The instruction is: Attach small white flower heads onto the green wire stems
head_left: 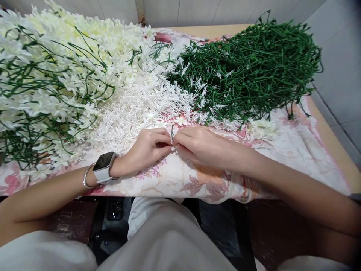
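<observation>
My left hand [148, 148] and my right hand [199, 145] meet fingertip to fingertip above the cloth, both closed in a pinch. Between them is a small white artificial flower, partly hidden by the fingers, whose short green stem [172, 131] points up and away from me. Just beyond the hands spreads a heap of thin white plastic pieces [126, 113]. Past my right hand lies a big tangled pile of green plastic stems [254, 71]. Many white artificial flowers with green stems [67, 75] are heaped on the left.
A floral cloth [166, 178] covers the table [332, 150]. A few loose white petals [262, 130] lie on the right, below the green pile. Tiled wall [194, 13] stands close behind the table. My lap [169, 241] is right under its front edge.
</observation>
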Demonstrator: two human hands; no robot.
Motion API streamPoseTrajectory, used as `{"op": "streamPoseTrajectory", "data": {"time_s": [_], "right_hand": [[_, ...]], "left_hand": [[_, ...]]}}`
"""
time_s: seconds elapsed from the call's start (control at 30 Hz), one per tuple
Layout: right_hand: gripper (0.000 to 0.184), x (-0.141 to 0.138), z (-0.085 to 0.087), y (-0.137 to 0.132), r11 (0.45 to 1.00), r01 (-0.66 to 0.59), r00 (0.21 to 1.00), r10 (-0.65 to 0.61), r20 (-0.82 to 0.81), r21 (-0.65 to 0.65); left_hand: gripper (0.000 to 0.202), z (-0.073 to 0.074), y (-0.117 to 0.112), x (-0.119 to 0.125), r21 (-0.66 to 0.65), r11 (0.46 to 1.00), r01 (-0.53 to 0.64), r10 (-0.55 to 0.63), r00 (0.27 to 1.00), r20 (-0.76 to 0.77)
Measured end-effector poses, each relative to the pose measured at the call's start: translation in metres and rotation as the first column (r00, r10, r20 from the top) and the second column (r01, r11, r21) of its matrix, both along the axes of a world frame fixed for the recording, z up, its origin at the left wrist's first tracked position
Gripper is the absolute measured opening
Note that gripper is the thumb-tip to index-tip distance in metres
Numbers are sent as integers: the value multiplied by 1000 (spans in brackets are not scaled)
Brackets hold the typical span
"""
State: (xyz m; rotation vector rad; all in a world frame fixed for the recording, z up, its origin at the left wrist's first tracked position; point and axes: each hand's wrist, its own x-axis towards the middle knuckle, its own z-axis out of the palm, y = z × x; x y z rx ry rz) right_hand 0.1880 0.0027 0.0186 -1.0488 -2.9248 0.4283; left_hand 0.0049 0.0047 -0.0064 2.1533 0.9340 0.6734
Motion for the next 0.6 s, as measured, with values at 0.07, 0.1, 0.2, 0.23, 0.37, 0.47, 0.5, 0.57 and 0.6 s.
{"op": "streamPoseTrajectory", "data": {"time_s": [0.07,0.1,0.2,0.23,0.37,0.47,0.5,0.57,0.6], "right_hand": [[14,-1,0,0,1000,0,1000,0,1,1],[14,-1,0,-1,1000,3,1000,-3,3,2],[14,-1,0,-1,1000,14,1000,-14,4,-2],[14,-1,0,-1,1000,16,1000,-16,2,-1],[15,-1,0,-2,1000,2,1000,-2,2,30],[15,-1,-1,-3,999,4,1000,-4,1,40],[15,-1,-1,-3,999,11,1000,-11,-2,38],[15,-1,1,-1,999,30,999,-30,-22,14],[15,0,3,0,999,40,998,-41,-38,-14]], "left_hand": [[12,0,0,0,-1,1000,-2,2,1000,-7],[12,0,0,-1,0,1000,-3,3,1000,-9],[11,0,0,-1,2,1000,1,-1,1000,-9],[11,0,0,-1,4,1000,2,-2,1000,-9],[11,1,0,-1,2,1000,-1,2,1000,-11],[10,1,0,-1,-9,1000,-6,5,1000,-16],[10,1,1,-1,-16,1000,-8,8,1000,-21],[8,0,2,-2,-34,999,-12,11,999,-30],[8,0,2,-2,-45,999,-12,11,999,-30]]}}
